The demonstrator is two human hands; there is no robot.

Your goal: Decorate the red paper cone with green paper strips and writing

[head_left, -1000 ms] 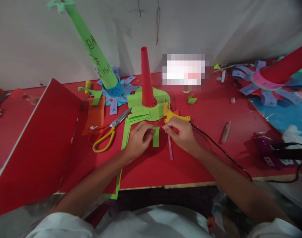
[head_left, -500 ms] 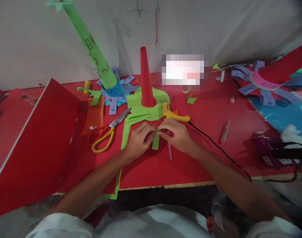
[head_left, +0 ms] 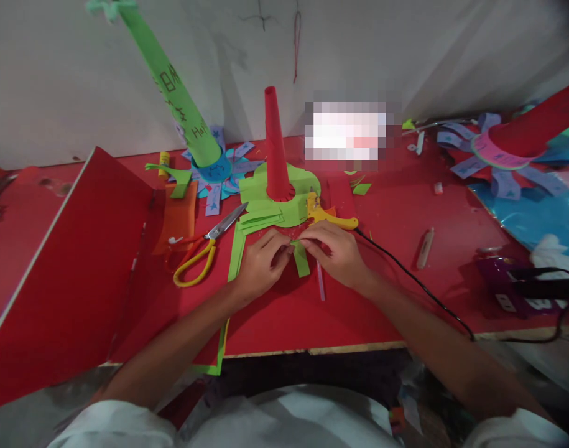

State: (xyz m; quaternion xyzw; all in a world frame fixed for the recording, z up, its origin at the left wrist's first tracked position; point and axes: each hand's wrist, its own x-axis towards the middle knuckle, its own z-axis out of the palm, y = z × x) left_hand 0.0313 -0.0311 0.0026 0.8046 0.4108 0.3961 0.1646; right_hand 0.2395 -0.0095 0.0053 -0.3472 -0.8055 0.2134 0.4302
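Between the fingertips of my left hand (head_left: 264,261) and my right hand (head_left: 331,250) is a short green strip (head_left: 302,261), pinched at its upper end while its lower end hangs free over the red table. Both hands are closed and nearly touch each other. Just beyond them a red cone (head_left: 277,162) stands upright on a green scalloped base (head_left: 303,174). A yellow glue gun (head_left: 333,219) lies right behind my right hand. Left of my left hand rest scissors (head_left: 203,252) with yellow and red handles. Folded green strips (head_left: 260,218) lie by the base.
A tilted green paper tower (head_left: 172,87) stands at the back left, before the wall. At left, a red board (head_left: 79,267) stands propped. The black cord (head_left: 415,283) runs right to the table edge. A purple box (head_left: 508,286) and a cutter knife (head_left: 425,247) lie at right.
The green strip has swung, its lower end moving to the right and slightly up. My fingers have shifted a little at its top. The other things lie as before.
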